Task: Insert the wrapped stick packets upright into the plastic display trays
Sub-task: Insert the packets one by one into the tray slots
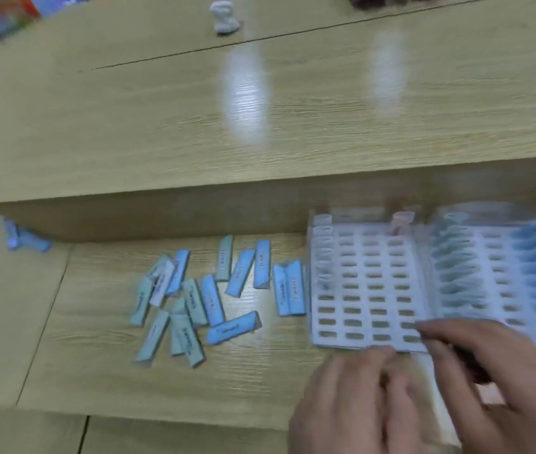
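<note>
While left hand (355, 401), right hand (489, 365) sit at tray (360, 280) edge, grip unclear, packets (192, 300) lie leftward.

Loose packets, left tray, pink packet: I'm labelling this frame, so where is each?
loose packets (211, 299), head view, blue wrapper mid-pile
left tray (362, 291), head view, white grid between slots
pink packet (402, 219), head view, its upper end
</note>
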